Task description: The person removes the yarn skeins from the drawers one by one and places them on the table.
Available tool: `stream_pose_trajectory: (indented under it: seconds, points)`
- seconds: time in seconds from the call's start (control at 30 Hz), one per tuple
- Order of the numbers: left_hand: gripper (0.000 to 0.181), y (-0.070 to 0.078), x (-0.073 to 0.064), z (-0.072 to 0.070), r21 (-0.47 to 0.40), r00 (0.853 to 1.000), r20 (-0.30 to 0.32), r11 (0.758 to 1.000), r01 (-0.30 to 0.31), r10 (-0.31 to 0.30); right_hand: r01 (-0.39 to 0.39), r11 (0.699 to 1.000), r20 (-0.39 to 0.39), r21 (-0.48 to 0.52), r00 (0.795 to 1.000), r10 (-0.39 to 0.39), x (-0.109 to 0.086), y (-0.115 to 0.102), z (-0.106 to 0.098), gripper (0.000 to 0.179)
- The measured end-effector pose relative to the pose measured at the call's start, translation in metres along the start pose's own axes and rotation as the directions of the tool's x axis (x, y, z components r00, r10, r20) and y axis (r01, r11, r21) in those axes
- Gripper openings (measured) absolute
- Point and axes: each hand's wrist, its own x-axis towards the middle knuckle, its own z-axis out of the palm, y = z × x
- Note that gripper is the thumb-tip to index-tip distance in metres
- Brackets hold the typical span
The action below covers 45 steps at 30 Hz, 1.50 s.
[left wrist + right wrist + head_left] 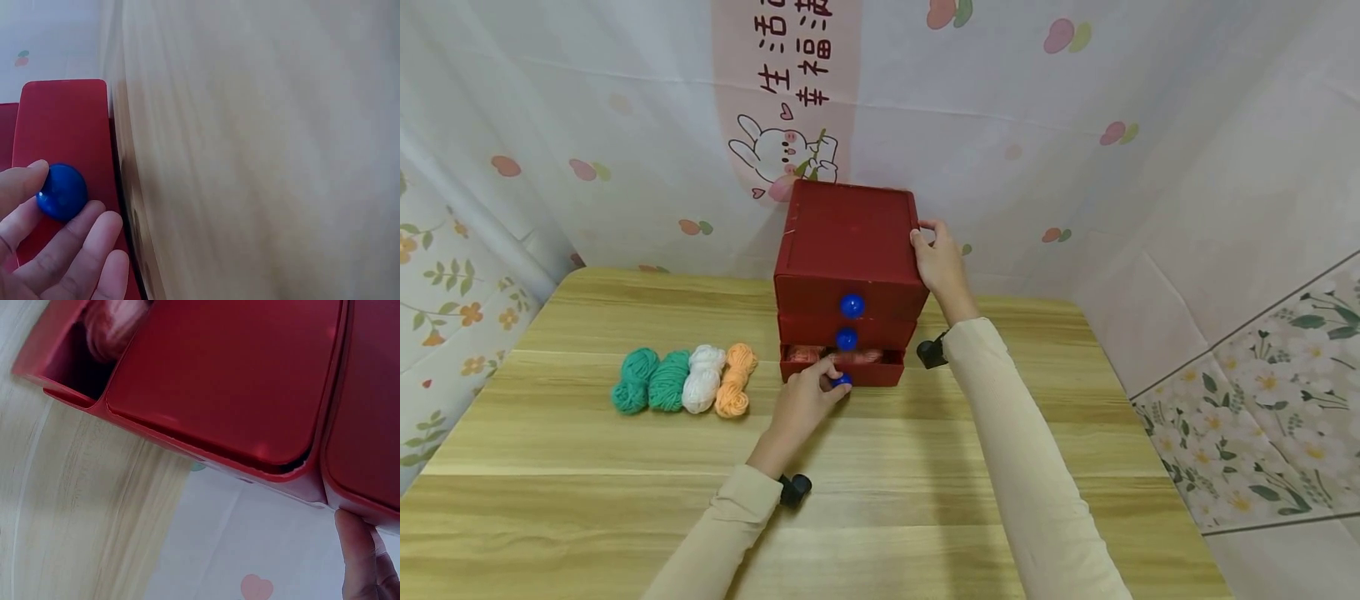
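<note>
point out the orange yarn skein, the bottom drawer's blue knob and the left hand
Orange yarn skein (737, 381): head view, its middle
Bottom drawer's blue knob (64, 192): left wrist view, rounded front
Left hand (805, 401): head view, its back

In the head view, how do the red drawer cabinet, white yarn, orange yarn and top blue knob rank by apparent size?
1. Red drawer cabinet
2. White yarn and orange yarn: too alike to rank
3. Top blue knob

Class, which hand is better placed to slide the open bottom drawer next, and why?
Probably the left hand: it holds the blue knob of the bottom drawer. The right hand touches the red cabinet high on its side, away from that knob.
</note>
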Motion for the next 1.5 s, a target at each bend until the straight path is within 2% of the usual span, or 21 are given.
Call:
stream_pose_trajectory:
  seconds: [0.4, 0.6, 0.7, 0.8, 0.87, 1.07, 1.27, 1.37, 1.5]
  points:
    - [0.019, 0.006, -0.029, 0.001, 0.054, 0.998, -0.06, 0.999, -0.006, 0.009, 0.002, 1.0, -0.01, -0.009, 1.0, -0.002, 0.001, 0.002, 0.0, 0.044]
    - [0.017, 0.007, -0.043, 0.003, 0.029, 0.997, -0.079, 0.999, -0.016, 0.018, -0.003, 1.0, -0.007, -0.001, 1.0, 0.003, 0.001, 0.001, 0.001, 0.044]
    - [0.016, 0.005, -0.054, 0.009, 0.053, 0.999, -0.025, 0.998, -0.028, 0.03, -0.008, 1.0, -0.009, 0.009, 1.0, 0.008, 0.001, 0.002, 0.001, 0.043]
    - [0.019, 0.004, -0.065, 0.014, 0.06, 0.998, 0.057, 0.998, -0.025, 0.021, -0.007, 1.0, -0.002, 0.006, 1.0, 0.007, 0.001, 0.001, 0.001, 0.044]
    - [0.019, 0.005, -0.069, 0.015, 0.067, 0.996, 0.083, 0.997, -0.023, 0.017, -0.003, 1.0, -0.003, 0.008, 1.0, 0.003, 0.001, 0.0, 0.001, 0.044]
    - [0.012, 0.01, -0.064, 0.006, 0.008, 0.997, 0.067, 1.0, -0.024, 0.024, -0.004, 1.0, -0.012, 0.003, 1.0, 0.004, 0.002, 0.0, 0.002, 0.045]
    - [0.024, 0.009, -0.053, -0.007, -0.039, 0.997, 0.076, 0.999, 0.003, 0.0, -0.002, 1.0, -0.008, 0.015, 1.0, 0.002, 0.002, 0.0, 0.001, 0.045]
    - [0.031, 0.008, -0.048, -0.009, -0.058, 0.996, 0.091, 0.998, -0.001, 0.006, -0.006, 1.0, -0.012, 0.015, 1.0, 0.006, 0.002, 0.001, 0.0, 0.044]
    - [0.029, 0.006, -0.045, -0.009, -0.076, 0.995, 0.1, 0.997, 0.012, -0.004, 0.001, 1.0, -0.005, 0.009, 1.0, -0.001, 0.002, 0.001, 0.0, 0.045]
